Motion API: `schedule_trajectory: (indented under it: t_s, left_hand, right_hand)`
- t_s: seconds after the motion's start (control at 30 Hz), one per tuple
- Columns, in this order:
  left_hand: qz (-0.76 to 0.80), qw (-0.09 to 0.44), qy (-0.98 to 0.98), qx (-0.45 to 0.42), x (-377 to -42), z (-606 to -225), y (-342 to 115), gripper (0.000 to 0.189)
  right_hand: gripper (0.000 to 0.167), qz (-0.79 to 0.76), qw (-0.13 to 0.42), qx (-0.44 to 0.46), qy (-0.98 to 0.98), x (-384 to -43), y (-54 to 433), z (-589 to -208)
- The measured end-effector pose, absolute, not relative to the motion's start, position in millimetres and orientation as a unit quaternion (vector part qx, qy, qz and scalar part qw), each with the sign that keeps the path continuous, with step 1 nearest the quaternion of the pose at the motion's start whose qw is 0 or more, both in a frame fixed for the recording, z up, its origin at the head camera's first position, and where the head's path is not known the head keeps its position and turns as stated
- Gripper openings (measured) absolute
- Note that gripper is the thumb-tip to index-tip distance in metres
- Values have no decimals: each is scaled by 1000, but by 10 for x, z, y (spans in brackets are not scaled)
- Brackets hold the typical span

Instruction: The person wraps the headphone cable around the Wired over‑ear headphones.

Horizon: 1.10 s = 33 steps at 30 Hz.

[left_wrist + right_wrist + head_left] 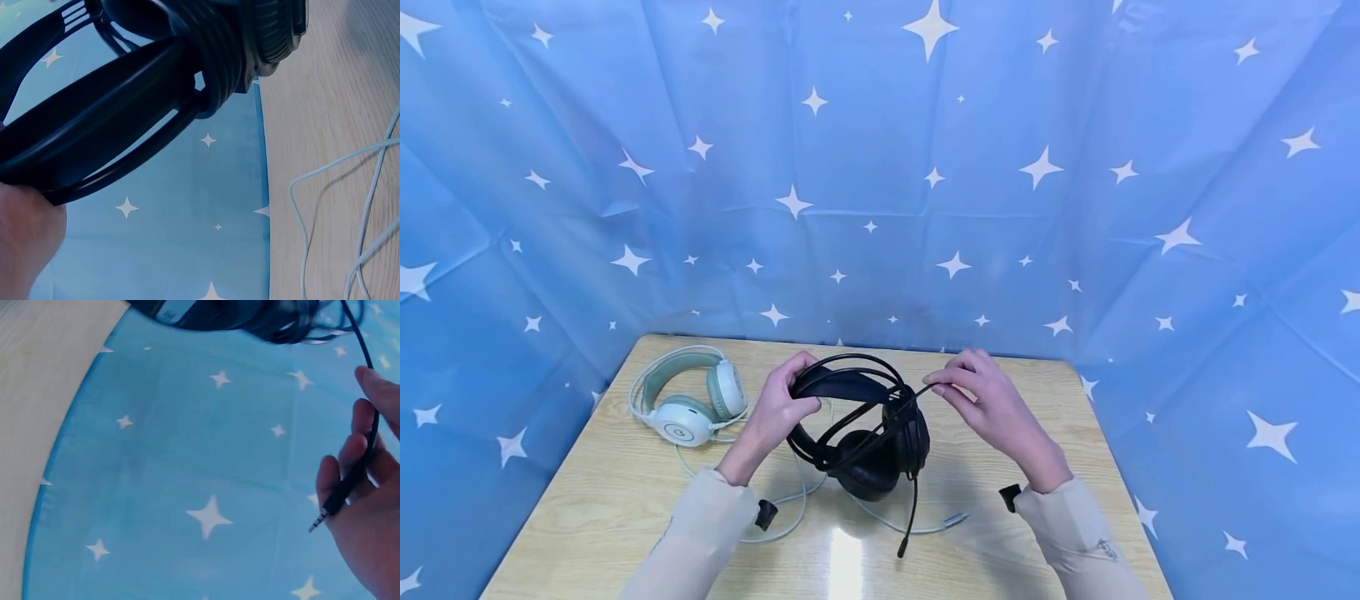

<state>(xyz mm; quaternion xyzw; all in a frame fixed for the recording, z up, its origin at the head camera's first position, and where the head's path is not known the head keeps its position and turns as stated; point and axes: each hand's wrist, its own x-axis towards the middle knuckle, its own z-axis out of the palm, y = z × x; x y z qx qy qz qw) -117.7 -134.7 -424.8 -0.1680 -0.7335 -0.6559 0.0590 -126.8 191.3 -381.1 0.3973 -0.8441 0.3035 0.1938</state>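
A black headset (912, 433) is held up over the table, with its thin microphone boom (913, 517) hanging down. My left hand (775, 412) grips its headband on the left side; the left wrist view shows the padded band (94, 119) close up, with part of the hand (28, 237) below it. To the right of the headset, my right hand (992, 412) pinches its black cable (928, 388) between thumb and fingers. In the right wrist view the cable's end, a black audio plug (344, 490) with a metal tip, lies across the curled fingers.
White and pale green headphones (681, 423) lie at the back left of the wooden table (595, 517). Their white cable (797, 518) loops under the black headset and ends in a connector (955, 520). A blue curtain with stars (880, 167) stands behind and beside the table.
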Motion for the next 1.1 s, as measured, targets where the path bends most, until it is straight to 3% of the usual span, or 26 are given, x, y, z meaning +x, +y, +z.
schedule_trajectory:
  t_s: [0.4, 0.63, 0.73, 0.9, 1.1]
  left_hand:
    - [-708, 45, -678, -194, -1183, -4253, -1392, 30]
    - [-754, 7, -623, -210, -1170, -4244, -1366, 30]
    - [-775, -13, -594, -216, -1169, -4241, -1367, 30]
    - [-791, -44, -565, -229, -1183, -4250, -1367, 31]
    - [-770, -42, -597, -221, -1182, -4247, -1351, 27]
  right_hand:
    - [23, 265, 233, 397, -847, -1501, 1920, -4026]
    - [23, 232, 255, 420, -840, -1560, 1824, -4072]
    - [22, 260, 211, 423, -842, -1544, 1777, -4056]
    - [24, 334, 89, 399, -849, -1483, 1718, -3989]
    - [27, 382, -30, 359, -851, -1445, 1686, -3925]
